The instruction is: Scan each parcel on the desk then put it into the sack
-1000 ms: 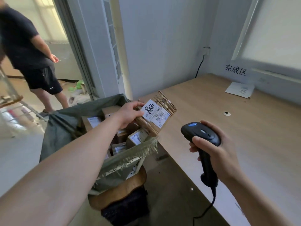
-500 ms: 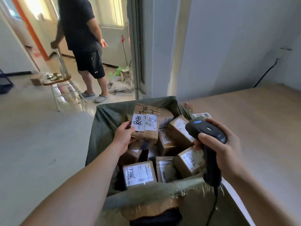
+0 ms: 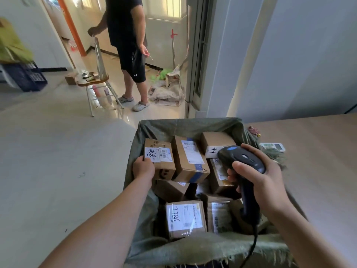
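At the sack's (image 3: 185, 124) far-left corner, my left hand (image 3: 143, 168) has its grip closed on the near end of the labelled parcel (image 3: 160, 160), which sits inside the mouth against the other boxes (image 3: 190, 161). My right hand (image 3: 258, 178) is wrapped tight round the black scanner (image 3: 241, 161), held above the sack. Right of the sack lies the bench (image 3: 318, 151); a person (image 3: 127, 35) stands beyond by a chair (image 3: 96, 82).
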Demonstrator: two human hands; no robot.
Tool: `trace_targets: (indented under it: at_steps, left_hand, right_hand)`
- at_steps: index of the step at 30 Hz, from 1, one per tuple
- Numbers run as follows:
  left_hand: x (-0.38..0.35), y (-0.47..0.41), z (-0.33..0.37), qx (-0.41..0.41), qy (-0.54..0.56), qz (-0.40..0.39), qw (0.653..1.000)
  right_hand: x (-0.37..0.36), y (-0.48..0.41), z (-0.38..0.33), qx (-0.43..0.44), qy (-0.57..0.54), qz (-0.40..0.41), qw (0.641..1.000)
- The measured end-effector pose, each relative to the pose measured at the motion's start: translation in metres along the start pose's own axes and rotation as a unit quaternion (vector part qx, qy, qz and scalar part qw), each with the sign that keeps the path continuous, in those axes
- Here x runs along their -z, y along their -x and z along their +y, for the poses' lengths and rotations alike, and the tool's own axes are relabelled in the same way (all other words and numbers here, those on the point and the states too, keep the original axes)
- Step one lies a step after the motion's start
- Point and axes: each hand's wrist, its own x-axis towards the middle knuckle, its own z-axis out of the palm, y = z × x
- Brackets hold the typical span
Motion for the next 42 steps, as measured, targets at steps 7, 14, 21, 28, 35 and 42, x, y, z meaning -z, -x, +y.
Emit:
trace_targets:
  at_steps: [7, 14, 21, 28, 35, 42]
  left_hand:
    - [-0.013, -0.022, -0.003, 0.015, 0.018, -0.006, 1.000]
    - [-0.025, -0.032, -0.002, 0.017, 0.015, 0.000, 1.000]
    - [-0.023, -0.025, -0.015, -0.022, 0.001, 0.042, 0.999]
    - [-0.015, -0.025, -0.009, -0.040, -0.014, 0.037, 0.998]
    - [-0.014, -0.030, -0.004, 0.013, -0.040, 0.041, 0.998]
    - [-0.025, -0.011, 0.002, -0.233, -0.297, 0.030, 0.925]
  right_hand:
    - [0.004, -0.010, 0.019, -0.047, -0.015, 0.009, 0.999]
    - [0.006, -0.016, 0.030, -0.067, -0.018, 0.025, 0.997]
    - [-0.003, -0.020, 0.035, -0.087, 0.003, 0.025, 0.996]
    - [-0.011, -0.023, 0.036, -0.082, 0.024, 0.024, 0.996]
    - [-0.013, -0.021, 0.032, -0.075, 0.021, 0.027, 0.997]
    - [0.000, -0.009, 0.027, -0.065, -0.002, 0.056, 0.996]
